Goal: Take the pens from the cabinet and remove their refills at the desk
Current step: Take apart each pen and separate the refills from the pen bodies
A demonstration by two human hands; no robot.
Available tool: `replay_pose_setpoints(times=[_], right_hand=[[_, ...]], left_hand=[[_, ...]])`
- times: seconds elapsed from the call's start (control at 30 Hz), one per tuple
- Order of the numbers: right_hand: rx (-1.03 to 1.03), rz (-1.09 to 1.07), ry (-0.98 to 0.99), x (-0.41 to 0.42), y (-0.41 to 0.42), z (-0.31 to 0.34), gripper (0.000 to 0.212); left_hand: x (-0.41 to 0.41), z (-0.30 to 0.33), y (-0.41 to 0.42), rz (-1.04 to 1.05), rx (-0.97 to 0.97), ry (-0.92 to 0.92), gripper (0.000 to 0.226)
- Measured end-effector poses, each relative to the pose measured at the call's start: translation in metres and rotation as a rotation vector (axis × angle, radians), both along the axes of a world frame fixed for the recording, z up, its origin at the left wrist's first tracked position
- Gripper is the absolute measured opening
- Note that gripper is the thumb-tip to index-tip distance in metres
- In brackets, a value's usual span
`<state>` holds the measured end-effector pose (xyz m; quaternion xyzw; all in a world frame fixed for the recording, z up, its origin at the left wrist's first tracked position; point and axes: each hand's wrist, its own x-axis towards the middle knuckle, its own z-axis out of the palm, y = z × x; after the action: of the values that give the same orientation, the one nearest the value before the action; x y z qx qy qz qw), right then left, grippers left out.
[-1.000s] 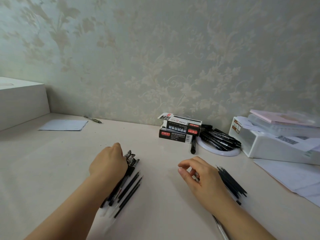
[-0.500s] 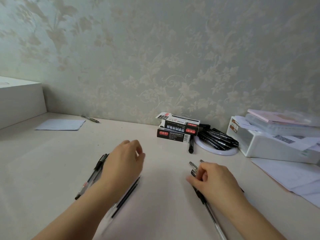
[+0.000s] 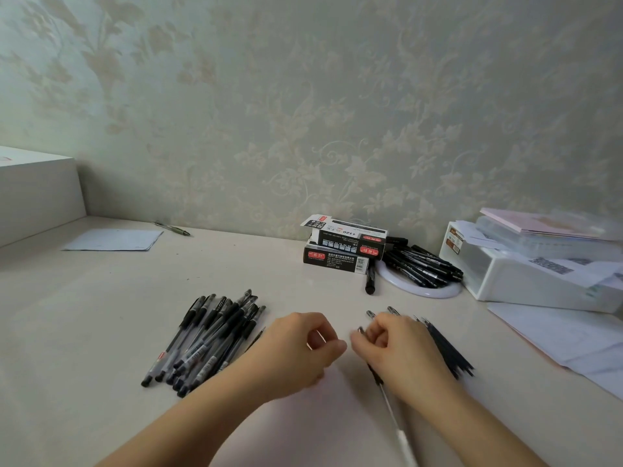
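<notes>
We see two bare forearms reaching in from the bottom edge, with no sleeves, cuffs, watch or bracelet on what shows of them. Our left hand (image 3: pixel 296 348) wears no ring or glove, and its short, unpainted nails catch a little light. Our right hand (image 3: pixel 401 352) is likewise uncovered, fingers slim, nails trimmed and plain. The edges of both hands are slightly blurred
</notes>
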<state>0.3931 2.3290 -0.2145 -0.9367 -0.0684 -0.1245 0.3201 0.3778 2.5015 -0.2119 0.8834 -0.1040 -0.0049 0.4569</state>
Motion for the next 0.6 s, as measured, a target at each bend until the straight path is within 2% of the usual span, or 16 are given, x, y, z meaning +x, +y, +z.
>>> replay_pose_setpoints(times=[0.1, 0.2, 0.3, 0.37, 0.4, 0.5, 0.53, 0.6], right_hand=[[0.350, 0.009, 0.112, 0.002, 0.002, 0.008, 0.041], [0.704, 0.068, 0.287, -0.001, 0.004, 0.011, 0.038], [0.826, 0.100, 0.349, -0.003, 0.006, 0.010, 0.032], [0.868, 0.124, 0.353, -0.002, 0.007, 0.009, 0.028], [0.868, 0.140, 0.337, -0.001, 0.007, 0.009, 0.027], [0.833, 0.168, 0.257, -0.001, 0.008, 0.009, 0.027], [0.842, 0.175, 0.238, -0.001, 0.008, 0.009, 0.027], [0.868, 0.194, 0.220, -0.001, 0.008, 0.011, 0.026]], left_hand=[[-0.003, 0.004, -0.004, -0.078, -0.203, 0.196, 0.029], [-0.007, 0.009, -0.004, -0.200, -0.401, 0.411, 0.043], [-0.010, 0.014, -0.002, -0.275, -0.491, 0.488, 0.038], [-0.009, 0.015, 0.000, -0.260, -0.430, 0.448, 0.028], [-0.008, 0.015, 0.001, -0.242, -0.337, 0.381, 0.024], [-0.004, 0.011, 0.001, -0.163, 0.026, 0.048, 0.017], [-0.003, 0.009, 0.001, -0.140, 0.078, -0.045, 0.016], [-0.002, 0.009, 0.000, -0.113, 0.061, -0.127, 0.018]])
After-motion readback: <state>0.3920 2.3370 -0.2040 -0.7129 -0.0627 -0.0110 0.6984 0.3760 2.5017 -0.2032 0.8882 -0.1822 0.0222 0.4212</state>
